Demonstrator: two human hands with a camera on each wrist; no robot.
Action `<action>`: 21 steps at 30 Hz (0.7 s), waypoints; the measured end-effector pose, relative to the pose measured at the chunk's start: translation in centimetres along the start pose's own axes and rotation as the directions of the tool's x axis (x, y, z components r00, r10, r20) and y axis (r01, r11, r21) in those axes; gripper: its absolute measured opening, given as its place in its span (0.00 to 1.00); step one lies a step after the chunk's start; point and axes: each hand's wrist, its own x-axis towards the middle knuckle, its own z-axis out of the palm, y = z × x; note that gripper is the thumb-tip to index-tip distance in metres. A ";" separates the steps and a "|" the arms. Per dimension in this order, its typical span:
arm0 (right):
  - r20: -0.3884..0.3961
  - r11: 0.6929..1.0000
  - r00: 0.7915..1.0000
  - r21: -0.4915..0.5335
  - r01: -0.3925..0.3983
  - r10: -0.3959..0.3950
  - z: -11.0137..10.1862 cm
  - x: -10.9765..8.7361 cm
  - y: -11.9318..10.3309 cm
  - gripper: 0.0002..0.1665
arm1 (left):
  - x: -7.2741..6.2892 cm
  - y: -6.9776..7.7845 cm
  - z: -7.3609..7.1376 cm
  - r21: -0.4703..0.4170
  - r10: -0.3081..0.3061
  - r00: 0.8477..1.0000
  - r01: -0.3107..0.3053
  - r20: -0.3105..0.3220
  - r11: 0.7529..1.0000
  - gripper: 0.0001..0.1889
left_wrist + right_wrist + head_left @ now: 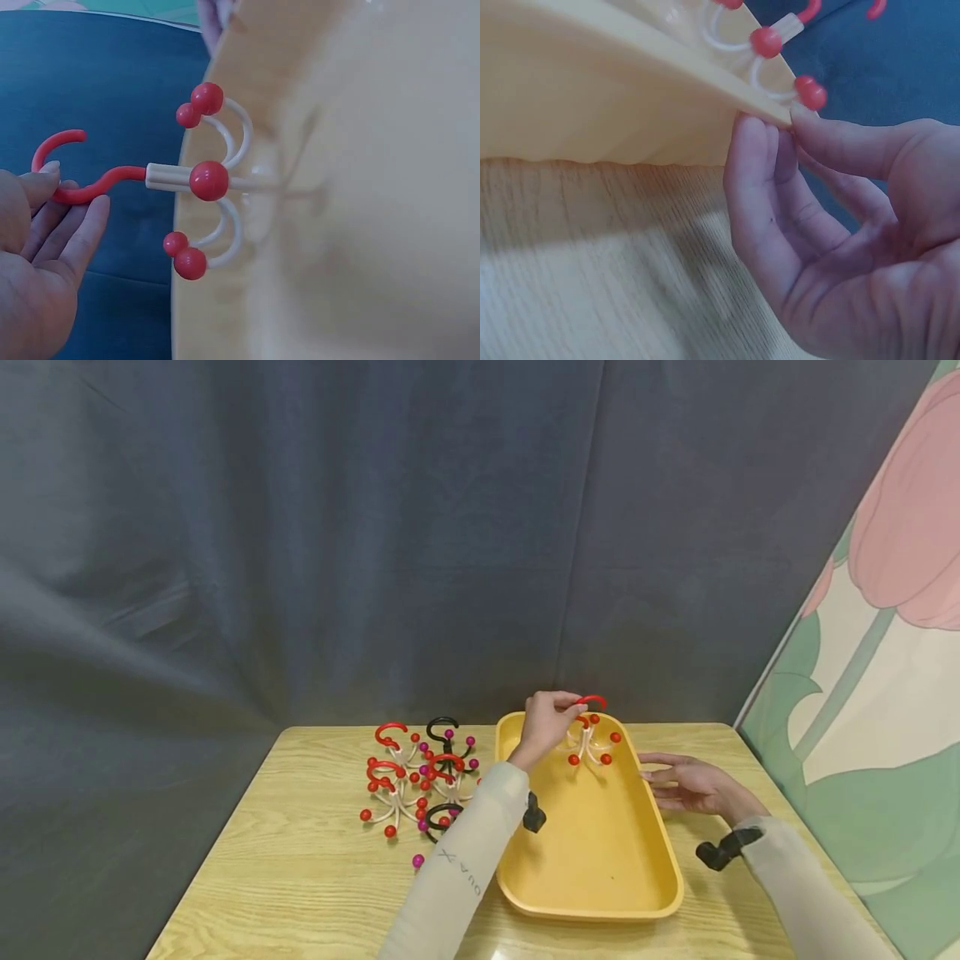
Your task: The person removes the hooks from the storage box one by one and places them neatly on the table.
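Note:
My left hand (546, 727) pinches the red curved top of a multi-arm hanging hook (169, 178). This hook has a white stem and curved white arms tipped with red balls. It hangs upright at the far end of a yellow tray (592, 843); whether its arms touch the tray floor I cannot tell. At the tray's right side, my right hand (693, 783) holds the rim, thumb above and fingers against the outer wall, as the right wrist view shows (840, 217). Left of the tray stand several similar hooks, red-topped ones (397, 789) and black ones with magenta balls (447, 747).
The tray lies lengthwise on a light wooden table (300, 860). A dark curtain (420, 543) hangs behind the table's far edge. To the right is a wall panel (885, 693) with a painted tulip. My left forearm passes over the near hooks and partly hides them.

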 end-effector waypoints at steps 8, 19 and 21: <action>0.001 1.000 1.000 -0.002 0.004 -0.004 0.1 0.3 -0.2 0.21 | 0.5 2.4 -2.4 0.013 0.023 1.000 -0.023 -0.014 1.000 0.09; -0.047 0.999 0.999 -0.052 0.000 -0.003 0.4 0.2 -0.4 0.26 | 0.2 6.9 -7.6 -0.014 0.129 0.991 -0.129 0.016 0.992 0.11; -0.072 0.997 0.997 -0.078 -0.006 0.001 0.5 0.1 -0.5 0.29 | 0.0 7.7 -8.8 -0.010 0.149 0.989 -0.149 0.024 0.989 0.11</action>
